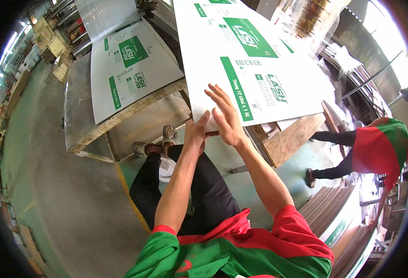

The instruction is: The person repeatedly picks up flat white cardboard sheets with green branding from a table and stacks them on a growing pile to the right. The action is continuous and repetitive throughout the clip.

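Note:
A large white cardboard sheet (301, 88) printed in green lies in front of me, its near edge toward my body. At its near left corner, my left hand (196, 133) is closed on the edge, thumb on top; its other fingers are partly hidden. Beside it, my right hand (228, 121) is open, palm toward the left hand and fingers stretched over the sheet's white face. To the left, a second white and green printed sheet (162, 69) rests on a worn table (76, 92).
A wooden board (287, 139) is under the near right of the large sheet. Another person (375, 148) in red and green bends at the right, by stacked cardboard (329, 204). Rollers (67, 18) stand at the far left. A low white stool (167, 171) is by my feet.

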A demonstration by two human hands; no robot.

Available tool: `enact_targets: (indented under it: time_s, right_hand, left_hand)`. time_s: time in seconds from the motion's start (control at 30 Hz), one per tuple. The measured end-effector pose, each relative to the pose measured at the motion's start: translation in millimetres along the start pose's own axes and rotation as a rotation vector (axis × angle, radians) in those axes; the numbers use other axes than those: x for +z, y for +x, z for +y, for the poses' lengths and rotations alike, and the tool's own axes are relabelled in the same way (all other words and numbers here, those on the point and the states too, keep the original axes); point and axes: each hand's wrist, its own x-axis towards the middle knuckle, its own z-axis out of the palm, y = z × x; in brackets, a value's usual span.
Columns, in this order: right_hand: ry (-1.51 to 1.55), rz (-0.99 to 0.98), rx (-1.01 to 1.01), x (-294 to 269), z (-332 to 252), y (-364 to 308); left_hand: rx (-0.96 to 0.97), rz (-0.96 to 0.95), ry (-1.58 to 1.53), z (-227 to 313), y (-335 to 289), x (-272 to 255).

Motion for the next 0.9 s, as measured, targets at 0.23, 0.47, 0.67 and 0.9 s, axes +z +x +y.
enact_targets:
  time_s: [0.23, 0.47, 0.67, 0.9]
  right_hand:
    - [-0.434, 1.091, 0.276, -178.1, 0.9, -165.6]
    - [0.003, 1.033, 0.813, -259.1, 45.7, -211.8]
    - [0.25, 0.644, 0.673, -235.0, 36.9, -173.0]
    - [0.026, 0.324, 0.536, -196.4, 19.1, -146.1]
  left_hand:
    - [0.031, 0.246, 0.185, 29.7, -144.5, -33.6]
    - [0.134, 0.352, 0.194, 48.6, -229.6, -23.3]
    - [0.375, 0.579, 0.206, 52.0, -269.0, -16.3]
    - [0.411, 0.738, 0.145, 52.3, -330.2, -53.1]
